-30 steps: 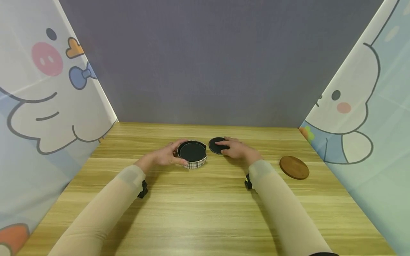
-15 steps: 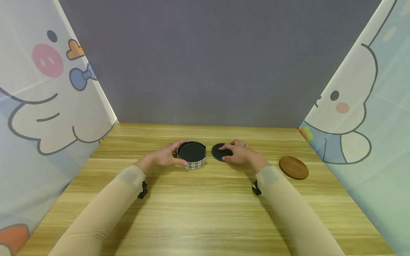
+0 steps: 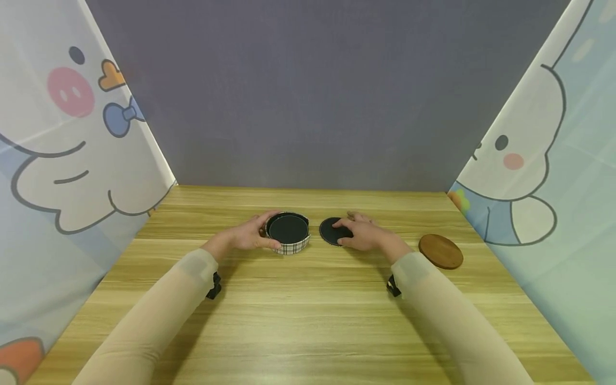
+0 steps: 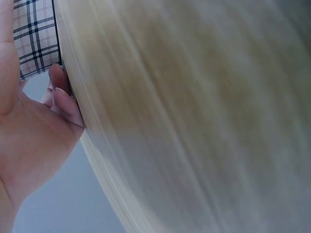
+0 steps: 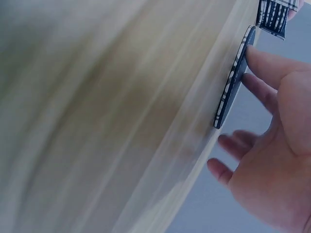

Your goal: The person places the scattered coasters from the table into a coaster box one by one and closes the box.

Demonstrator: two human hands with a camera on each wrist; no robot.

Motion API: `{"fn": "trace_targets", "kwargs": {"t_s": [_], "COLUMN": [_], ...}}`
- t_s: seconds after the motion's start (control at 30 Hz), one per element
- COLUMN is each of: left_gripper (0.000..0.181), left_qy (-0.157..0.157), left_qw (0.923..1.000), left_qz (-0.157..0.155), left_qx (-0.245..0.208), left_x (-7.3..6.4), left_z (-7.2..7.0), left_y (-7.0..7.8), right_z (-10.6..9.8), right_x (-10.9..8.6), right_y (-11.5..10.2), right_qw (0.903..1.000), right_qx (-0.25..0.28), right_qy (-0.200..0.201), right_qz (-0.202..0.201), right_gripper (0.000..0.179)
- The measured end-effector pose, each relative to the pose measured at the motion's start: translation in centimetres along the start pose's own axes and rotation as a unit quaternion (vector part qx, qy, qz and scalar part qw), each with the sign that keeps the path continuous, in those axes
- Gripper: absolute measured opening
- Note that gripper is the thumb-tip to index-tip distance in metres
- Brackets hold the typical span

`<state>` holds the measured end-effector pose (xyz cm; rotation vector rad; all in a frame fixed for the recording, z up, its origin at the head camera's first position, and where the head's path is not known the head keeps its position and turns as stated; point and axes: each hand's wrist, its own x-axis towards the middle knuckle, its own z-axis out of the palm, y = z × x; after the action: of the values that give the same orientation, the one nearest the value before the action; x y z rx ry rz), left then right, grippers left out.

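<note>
A round holder with a plaid wall (image 3: 294, 248) stands on the table, and a black round coaster (image 3: 289, 229) lies inside it. My left hand (image 3: 247, 235) grips the holder from its left side, thumb at the front and fingers round the back. In the left wrist view the plaid wall (image 4: 36, 36) shows beside the fingers. Just right of the holder, a loose black coaster (image 3: 329, 232) lies flat. My right hand (image 3: 364, 235) touches its top with thumb and forefinger; the right wrist view shows the coaster's checked edge (image 5: 228, 92), the other fingers off it.
A brown wooden disc (image 3: 440, 251) lies on the table to the right of my right hand. Behind the wood-grain table (image 3: 298, 310) rises a grey panel (image 3: 308, 96). Cartoon-printed sheets (image 3: 43, 176) flank both sides.
My right hand has slid the loose coaster a little to the right and toward me. The left hand and the plaid holder have stayed in place.
</note>
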<state>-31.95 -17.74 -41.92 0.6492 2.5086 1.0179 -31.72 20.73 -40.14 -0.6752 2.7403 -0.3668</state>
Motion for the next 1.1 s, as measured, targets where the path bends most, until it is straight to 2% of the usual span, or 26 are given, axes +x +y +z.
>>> {"fn": "trace_targets", "kwargs": {"t_s": [0.2,0.4,0.6,0.73,0.9,1.1], "left_gripper": [0.108,0.111,0.112,0.112,0.11,0.113], "left_qy": [0.004,-0.002,-0.007,-0.009,-0.003,-0.002], "left_qw": [1.0,1.0,0.9999,0.9999,0.9999,0.9999], "left_qz": [0.0,-0.005,-0.008,-0.012,-0.011,-0.013], "left_qx": [0.0,0.006,-0.007,-0.009,0.0,0.008], "left_x": [-0.1,0.1,0.0,0.1,0.1,0.1], "left_z": [0.0,0.0,-0.1,-0.2,-0.2,-0.2], "left_y": [-0.1,-0.3,-0.2,-0.1,0.0,0.1], "right_z": [-0.1,-0.3,-0.4,-0.3,-0.2,-0.2], "right_x": [1.2,1.6,1.2,0.4,-0.2,-0.7], "right_y": [-0.1,0.0,-0.1,-0.2,-0.1,0.4], "right_qw": [0.9984,0.9983,0.9993,0.9996,0.999,0.9992], "right_qx": [0.01,0.006,0.014,0.008,0.019,0.01], "right_qy": [-0.04,-0.039,-0.027,-0.025,-0.038,-0.027], "right_qz": [-0.04,-0.043,-0.02,-0.01,-0.016,-0.029], "right_gripper": [0.062,0.061,0.061,0.07,0.084,0.081]}}
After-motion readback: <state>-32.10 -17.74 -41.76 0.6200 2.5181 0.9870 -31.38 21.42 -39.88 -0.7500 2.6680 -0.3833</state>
